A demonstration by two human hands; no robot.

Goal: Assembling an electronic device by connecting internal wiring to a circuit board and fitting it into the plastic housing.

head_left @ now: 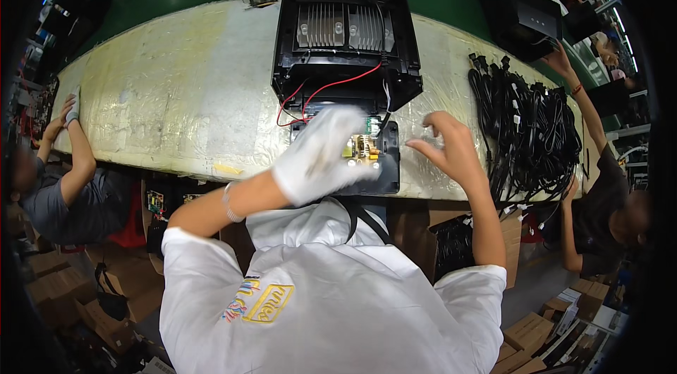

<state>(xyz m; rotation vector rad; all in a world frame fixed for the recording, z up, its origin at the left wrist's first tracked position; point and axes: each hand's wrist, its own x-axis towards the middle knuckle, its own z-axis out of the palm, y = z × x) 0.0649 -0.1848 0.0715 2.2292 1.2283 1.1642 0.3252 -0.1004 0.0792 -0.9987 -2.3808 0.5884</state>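
In a white glove, my left hand (317, 155) reaches over a small green circuit board (365, 146) and hides part of it. Motion blurs its fingers, but the thumb stands apart from them, with the board showing between. The board lies in a black panel (388, 173) at the table's near edge. My bare right hand (451, 148) hovers just right of that panel, thumb and fingers apart, nothing between them. Behind the panel stands an open black housing (345, 71) with a finned metal heat sink (338, 27). Red wires (345, 78) run from the housing down toward the board.
Bundled black cables (525, 134) are heaped on the table (190, 85) to the right. A co-worker at the right touches a black housing (518, 14); another at the left rests their hands on the table. Cardboard boxes (116, 289) stand below.
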